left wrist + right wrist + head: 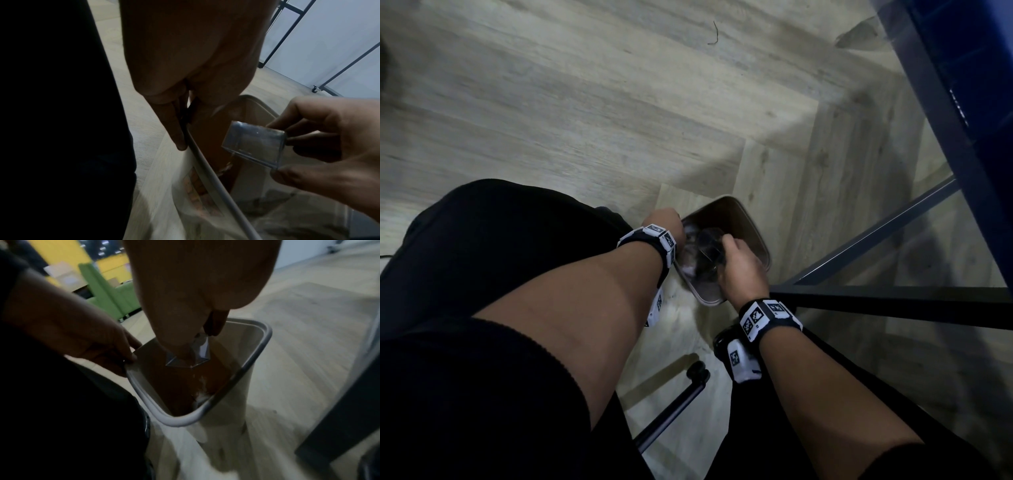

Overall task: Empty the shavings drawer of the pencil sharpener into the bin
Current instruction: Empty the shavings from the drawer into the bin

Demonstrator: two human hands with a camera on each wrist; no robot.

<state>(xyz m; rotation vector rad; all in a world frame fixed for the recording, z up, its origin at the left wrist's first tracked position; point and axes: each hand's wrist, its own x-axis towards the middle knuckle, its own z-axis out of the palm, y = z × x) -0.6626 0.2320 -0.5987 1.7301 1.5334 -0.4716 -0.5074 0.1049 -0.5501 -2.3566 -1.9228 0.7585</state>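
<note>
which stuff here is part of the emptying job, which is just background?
In the job:
- clear shavings drawer, held by right hand over the bin
- bin, rim gripped by left hand

Background:
- dark metal frame
- green sofa
- wood floor

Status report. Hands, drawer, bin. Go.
Left hand grips bin rim. Right hand pinches clear shavings drawer, tipped over bin mouth. Shavings inside. Nothing in the way.

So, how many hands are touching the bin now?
1. The left hand grips the bin at its rim. The right hand holds the clear drawer above the opening, apart from the bin.
</note>
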